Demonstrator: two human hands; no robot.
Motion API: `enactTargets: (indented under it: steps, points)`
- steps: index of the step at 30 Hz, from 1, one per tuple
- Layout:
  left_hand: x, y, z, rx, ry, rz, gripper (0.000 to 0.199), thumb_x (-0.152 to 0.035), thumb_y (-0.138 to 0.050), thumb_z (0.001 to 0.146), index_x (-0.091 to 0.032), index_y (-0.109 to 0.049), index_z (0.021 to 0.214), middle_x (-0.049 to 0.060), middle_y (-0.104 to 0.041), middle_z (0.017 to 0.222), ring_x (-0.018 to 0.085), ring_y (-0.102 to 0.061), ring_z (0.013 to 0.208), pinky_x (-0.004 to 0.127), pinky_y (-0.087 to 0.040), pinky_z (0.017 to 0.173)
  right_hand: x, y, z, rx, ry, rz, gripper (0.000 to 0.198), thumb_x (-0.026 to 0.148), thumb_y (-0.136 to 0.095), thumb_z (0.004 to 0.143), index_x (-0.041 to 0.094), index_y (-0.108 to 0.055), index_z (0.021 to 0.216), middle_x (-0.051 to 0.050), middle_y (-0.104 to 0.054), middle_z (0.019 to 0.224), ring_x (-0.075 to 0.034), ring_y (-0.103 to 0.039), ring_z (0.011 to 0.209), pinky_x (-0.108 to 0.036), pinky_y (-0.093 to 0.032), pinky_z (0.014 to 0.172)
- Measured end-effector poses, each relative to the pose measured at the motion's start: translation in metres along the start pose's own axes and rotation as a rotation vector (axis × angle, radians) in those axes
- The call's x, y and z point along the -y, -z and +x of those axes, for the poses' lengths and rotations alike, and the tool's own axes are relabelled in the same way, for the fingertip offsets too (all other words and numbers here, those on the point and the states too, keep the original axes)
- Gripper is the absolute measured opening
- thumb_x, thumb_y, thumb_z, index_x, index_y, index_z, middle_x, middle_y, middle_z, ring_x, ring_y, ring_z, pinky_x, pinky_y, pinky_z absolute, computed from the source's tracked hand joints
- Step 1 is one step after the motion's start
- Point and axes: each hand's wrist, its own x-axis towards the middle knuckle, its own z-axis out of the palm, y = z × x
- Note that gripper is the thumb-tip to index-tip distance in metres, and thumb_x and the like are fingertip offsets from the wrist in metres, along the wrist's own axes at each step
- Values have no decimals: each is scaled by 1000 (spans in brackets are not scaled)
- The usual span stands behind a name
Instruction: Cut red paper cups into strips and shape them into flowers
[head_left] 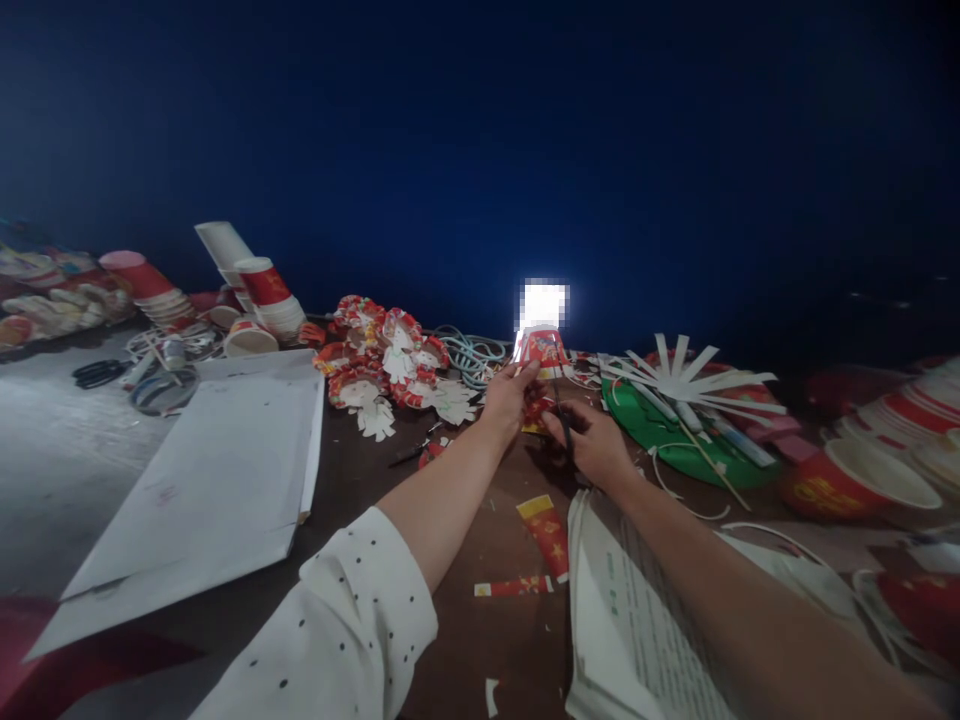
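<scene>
In front of me, my left hand (516, 390) is closed on a red printed paper cup (546, 350), its edge cut into strips. My right hand (592, 440) is closed around dark-handled scissors (564, 425), whose blades point up at the cup. Below both hands, a red and yellow cut paper piece (546, 530) and a thin red strip (514, 587) lie on the brown table (480, 660). Left of my hands sits a pile of red and white cut-paper shapes (390, 360). Fingers partly hide where the blades meet the cup.
A white board (217, 470) lies at the left, with stacked paper cups (274, 300) behind it. On the right are a green disc (686, 450) bearing a fanned white paper piece (694, 380), and a red paper bowl (855, 480). A printed booklet (630, 610) lies under my right forearm.
</scene>
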Motion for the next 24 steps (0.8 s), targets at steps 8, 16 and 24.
enactTargets:
  steps: [8, 16, 24]
  points:
    - [1, 0, 0, 7, -9, -3, 20, -16, -81, 68, -14, -64, 79, -5, -57, 58, 6, -53, 50, 18, -48, 54, 2, 0, -1, 4, -1, 19, 43, 57, -76, 69, 17, -69, 85, -2, -66, 66, -14, -53, 55, -27, -43, 54]
    - [1, 0, -1, 22, -7, 4, 17, -13, -79, 71, -14, -63, 76, -5, -58, 57, 5, -54, 48, 17, -48, 54, -1, 2, -1, -15, 34, -54, 44, 57, -73, 73, 16, -72, 88, -3, -67, 66, -14, -53, 56, -26, -40, 53]
    - [2, 0, 0, 29, -7, 13, 19, -15, -81, 69, -14, -64, 78, -5, -58, 58, 5, -52, 49, 17, -47, 54, -2, 1, -2, -22, 89, -143, 40, 54, -65, 81, 17, -74, 92, -3, -67, 64, -16, -54, 56, -27, -40, 55]
